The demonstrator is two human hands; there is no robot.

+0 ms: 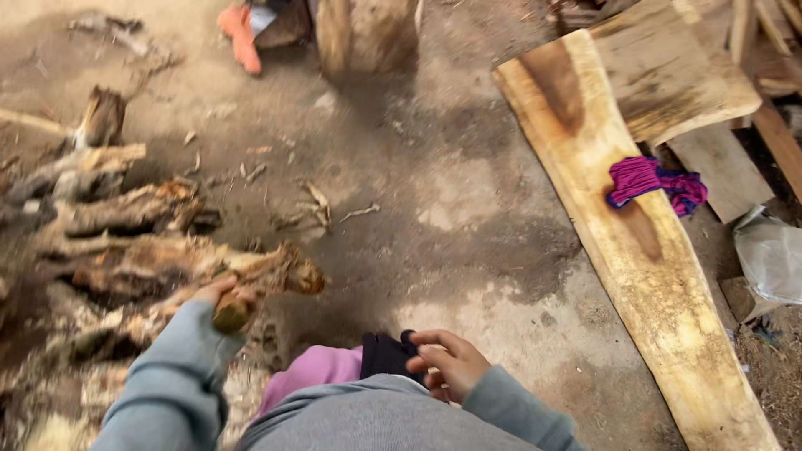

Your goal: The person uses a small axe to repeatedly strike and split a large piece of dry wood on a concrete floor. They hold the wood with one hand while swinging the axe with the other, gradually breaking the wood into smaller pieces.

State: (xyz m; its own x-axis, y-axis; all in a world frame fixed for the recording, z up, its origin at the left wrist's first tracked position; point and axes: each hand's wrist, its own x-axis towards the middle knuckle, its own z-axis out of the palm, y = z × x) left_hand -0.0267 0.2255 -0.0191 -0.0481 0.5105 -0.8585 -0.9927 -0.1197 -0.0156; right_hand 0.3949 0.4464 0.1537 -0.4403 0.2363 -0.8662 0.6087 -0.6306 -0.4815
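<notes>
My left hand (219, 294) grips the end of a short knotty log (242, 302) at the edge of a firewood pile (125, 242) on the left. My right hand (447, 361) rests against my body, fingers curled on a dark cloth (384, 355) beside a pink garment (313, 372). Both arms wear grey sleeves.
A long pale wooden plank (643, 250) lies on the dirt ground at right, with a purple cloth (656, 182) on it. More boards (668, 75) are stacked behind it. A stump (363, 33) and an orange object (241, 35) sit at the top. A plastic bag (773, 259) lies far right.
</notes>
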